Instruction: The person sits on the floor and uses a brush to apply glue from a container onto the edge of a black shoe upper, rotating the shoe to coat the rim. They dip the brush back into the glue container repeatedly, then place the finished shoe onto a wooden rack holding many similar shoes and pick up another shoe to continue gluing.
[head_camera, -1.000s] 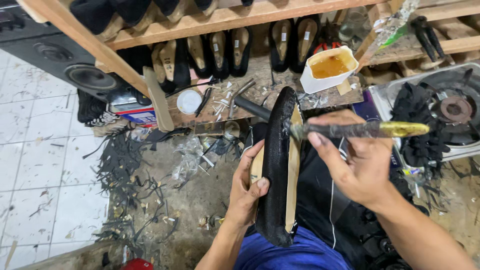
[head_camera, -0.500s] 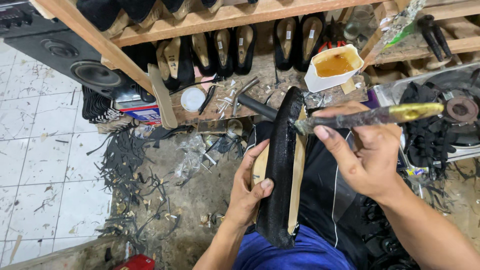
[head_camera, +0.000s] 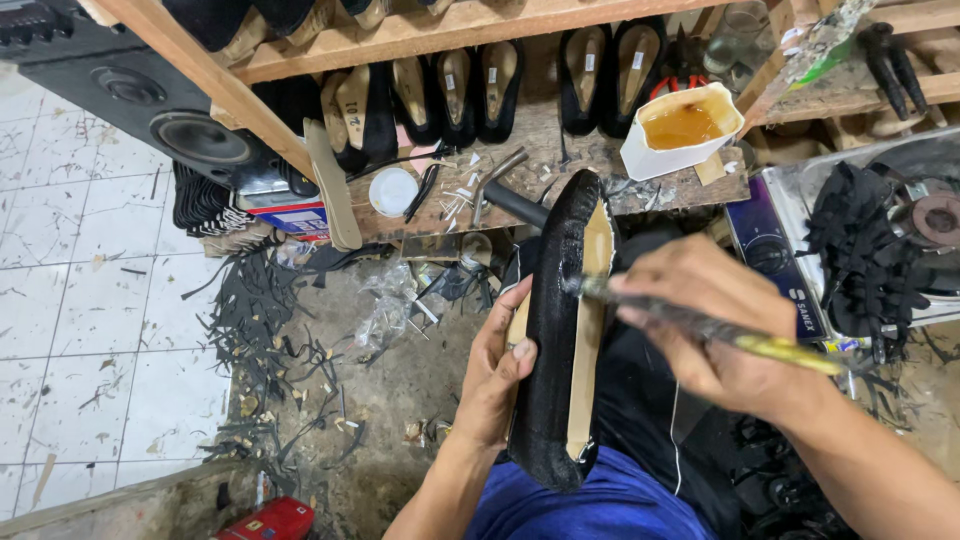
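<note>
A black shoe upper (head_camera: 556, 340) with a tan insole stands lengthwise over my lap. My left hand (head_camera: 495, 372) grips its left side, thumb on the black edge. Held in my right hand (head_camera: 720, 330) is a long brush (head_camera: 780, 348) with a yellowish handle; its tip touches the shoe's black rim near the toe end. Up on the wooden bench sits a white tub of amber glue (head_camera: 683, 128).
Several black shoes (head_camera: 470, 85) stand in a row on the bench under a wooden shelf. A hammer (head_camera: 498, 190), a white lid (head_camera: 392, 190) and scraps lie there. A black speaker (head_camera: 170, 130) is at left, a stove (head_camera: 880, 230) with black pieces at right. Black offcuts litter the floor (head_camera: 270, 330).
My right hand has lowered the brush from level above the shoe's toe down to its rim, handle now angled down to the right. The left hand kept its hold.
</note>
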